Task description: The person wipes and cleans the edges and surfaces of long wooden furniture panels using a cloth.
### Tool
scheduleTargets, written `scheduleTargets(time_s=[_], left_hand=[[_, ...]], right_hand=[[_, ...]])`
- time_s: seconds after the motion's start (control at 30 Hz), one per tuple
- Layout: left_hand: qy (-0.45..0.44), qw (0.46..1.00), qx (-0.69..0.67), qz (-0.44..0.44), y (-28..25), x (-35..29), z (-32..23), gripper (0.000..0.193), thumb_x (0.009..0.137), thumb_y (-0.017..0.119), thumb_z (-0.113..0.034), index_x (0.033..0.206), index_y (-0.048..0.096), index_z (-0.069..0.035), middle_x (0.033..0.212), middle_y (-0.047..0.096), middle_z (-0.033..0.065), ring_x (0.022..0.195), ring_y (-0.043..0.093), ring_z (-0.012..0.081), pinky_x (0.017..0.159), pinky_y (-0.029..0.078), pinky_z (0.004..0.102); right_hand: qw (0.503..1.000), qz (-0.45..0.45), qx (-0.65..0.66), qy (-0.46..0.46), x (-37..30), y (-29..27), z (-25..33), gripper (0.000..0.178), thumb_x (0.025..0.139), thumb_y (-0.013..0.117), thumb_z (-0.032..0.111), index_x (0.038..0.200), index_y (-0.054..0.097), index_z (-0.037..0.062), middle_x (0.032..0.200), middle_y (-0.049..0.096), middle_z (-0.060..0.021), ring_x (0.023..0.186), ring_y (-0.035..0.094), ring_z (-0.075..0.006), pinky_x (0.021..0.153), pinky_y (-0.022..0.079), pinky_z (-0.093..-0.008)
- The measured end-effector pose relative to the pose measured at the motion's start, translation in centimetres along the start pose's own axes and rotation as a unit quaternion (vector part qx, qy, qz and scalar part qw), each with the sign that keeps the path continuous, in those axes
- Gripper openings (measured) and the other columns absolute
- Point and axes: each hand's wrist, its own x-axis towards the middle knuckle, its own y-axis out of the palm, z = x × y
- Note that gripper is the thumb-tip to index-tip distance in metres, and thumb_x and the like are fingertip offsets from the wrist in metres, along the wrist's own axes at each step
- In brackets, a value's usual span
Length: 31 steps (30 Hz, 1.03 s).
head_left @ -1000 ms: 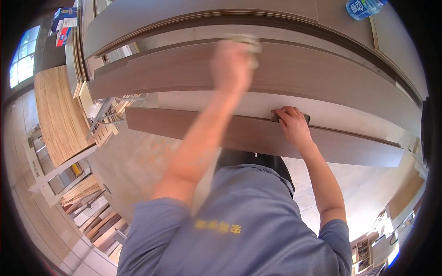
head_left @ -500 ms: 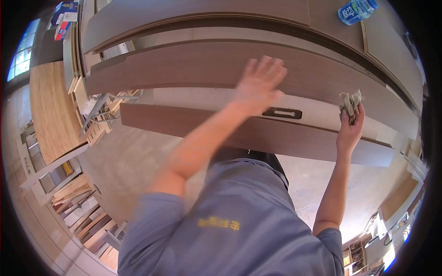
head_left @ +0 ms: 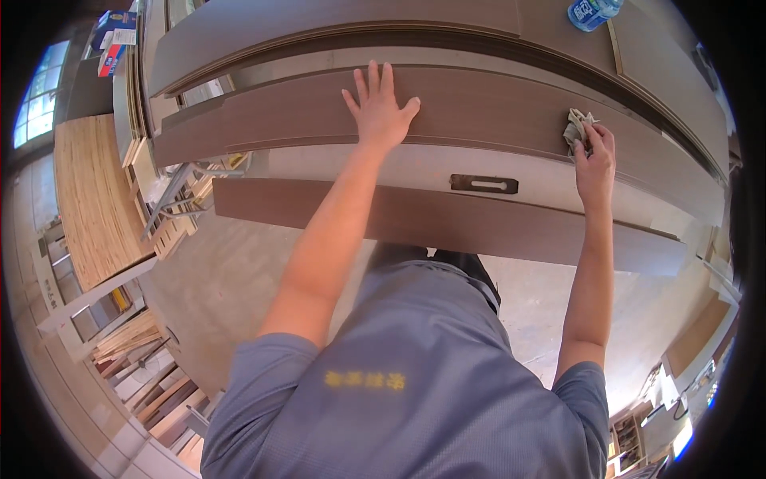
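Observation:
My left hand [head_left: 380, 113] lies with its fingers spread on a long brown panel [head_left: 479, 104], left of the panel's middle. Farther right on the same panel, my right hand [head_left: 595, 164] grips a crumpled greyish rag [head_left: 578, 132] against the surface. A second brown panel [head_left: 311, 209] lies nearer to my body, parallel to the first. In the pale gap between the two panels sits a dark slotted metal plate [head_left: 483, 184].
More brown panels [head_left: 335, 32] lie beyond, with a blue-labelled plastic bottle [head_left: 592, 13] on them at the far right. To the left are a light wooden board [head_left: 100, 199], metal trestle legs [head_left: 171, 195], stacked offcuts [head_left: 159, 391] and small boxes [head_left: 116, 36].
My left hand has moved left along the panel and now rests with fingers spread. My right hand has brought the rag slightly left and farther from me, down onto the panel.

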Motion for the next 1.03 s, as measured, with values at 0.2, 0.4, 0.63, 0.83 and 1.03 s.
scheduleTargets(time_s=[0.2, 0.4, 0.63, 0.83, 1.03], left_hand=[[0.003, 1.000, -0.005, -0.010, 0.0, -0.2, -0.6, 0.091, 0.093, 0.065, -0.041, 0.170, 0.028, -0.008, 0.180, 0.017, 0.0160, 0.167, 0.003, 0.0430, 0.129, -0.002, 0.0694], [0.004, 1.000, 0.001, -0.004, -0.3, 0.2, 0.5, 0.084, 0.097, 0.060, -0.037, 0.170, 0.029, -0.008, 0.180, 0.016, 0.0169, 0.167, 0.003, 0.0436, 0.129, -0.001, 0.0688], [0.259, 0.966, 0.023, -0.008, 6.9, -3.6, -11.3, 0.086, 0.105, 0.051, -0.057, 0.168, 0.031, -0.001, 0.178, 0.024, 0.0201, 0.166, 0.016, 0.0420, 0.132, 0.006, 0.0653], [0.234, 0.965, 0.077, -0.089, -2.0, -1.1, 5.6, 0.073, 0.105, 0.055, -0.054, 0.162, 0.044, -0.009, 0.173, 0.036, 0.0153, 0.162, 0.029, 0.0366, 0.129, 0.023, 0.0644], [-0.282, 0.931, 0.036, -0.229, -15.3, -0.7, 52.7, 0.094, 0.103, 0.054, -0.063, 0.167, 0.030, 0.001, 0.174, 0.030, 0.0254, 0.160, 0.024, 0.0509, 0.127, 0.029, 0.0613]], right_hand=[[0.985, 0.036, -0.162, -0.040, -1.2, -0.2, -0.2, 0.054, 0.095, 0.073, 0.010, 0.148, 0.061, 0.0074, 0.142, 0.056, -0.0151, 0.131, 0.058, -0.0360, 0.107, 0.051, -0.0463], [0.991, 0.067, -0.114, -0.019, 0.1, -1.3, 1.3, 0.056, 0.094, 0.071, 0.005, 0.148, 0.059, 0.0092, 0.133, 0.062, -0.0152, 0.125, 0.061, -0.0393, 0.104, 0.053, -0.0476], [0.984, 0.064, -0.047, -0.158, 2.1, 0.7, 3.2, 0.041, 0.089, 0.072, -0.001, 0.130, 0.072, 0.0071, 0.119, 0.067, -0.0162, 0.113, 0.067, -0.0407, 0.098, 0.056, -0.0462], [0.982, 0.137, -0.068, -0.108, 4.3, -1.0, 1.2, 0.027, 0.085, 0.074, -0.001, 0.113, 0.073, -0.0019, 0.105, 0.067, -0.0160, 0.096, 0.068, -0.0382, 0.088, 0.054, -0.0438], [0.972, 0.174, -0.079, -0.141, 5.0, 8.0, 12.6, 0.030, 0.087, 0.074, 0.000, 0.117, 0.071, 0.0003, 0.105, 0.068, -0.0177, 0.098, 0.070, -0.0371, 0.090, 0.055, -0.0443]])
